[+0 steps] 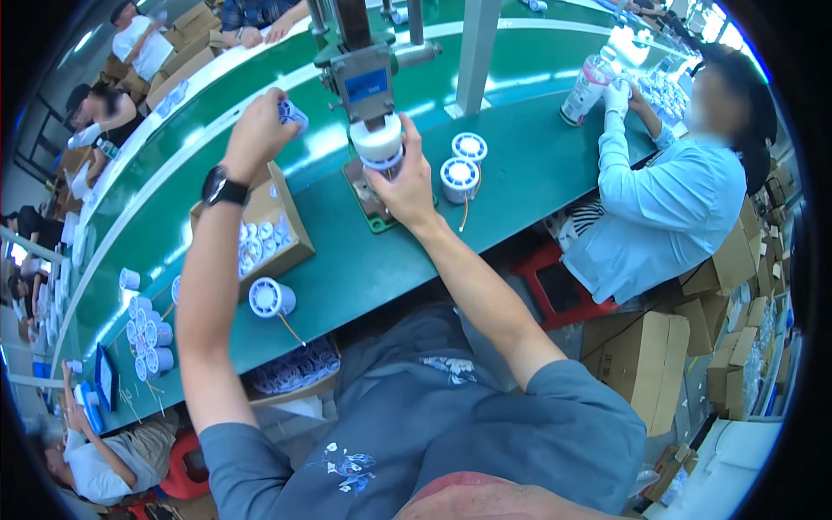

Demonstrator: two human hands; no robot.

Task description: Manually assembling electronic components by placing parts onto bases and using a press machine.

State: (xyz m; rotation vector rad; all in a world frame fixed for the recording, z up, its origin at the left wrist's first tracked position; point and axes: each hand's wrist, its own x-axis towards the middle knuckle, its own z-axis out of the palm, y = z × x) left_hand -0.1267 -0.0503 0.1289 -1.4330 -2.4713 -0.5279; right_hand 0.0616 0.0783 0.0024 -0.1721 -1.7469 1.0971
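Observation:
My right hand (406, 182) grips a small round plastic housing (384, 165), pale bluish-white, under the white pressing block (376, 139) of a bench press (364, 87). Whether block and housing touch, I cannot tell. Left of the press, my left hand (262, 132) is raised with its fingers closed on another plastic housing (295, 118), partly hidden by the hand. Right of the press stand two round slotted housings (459, 178), one with an orange wire. A further slotted housing (271, 297) with a wire lies near the bench's front edge.
A cardboard box (295, 238) of small white parts sits beneath my left forearm. Several housings (147, 338) cluster at the left. A metal post (477, 61) rises behind the press. At the right, a co-worker in light blue (667, 199) holds a bottle (588, 87).

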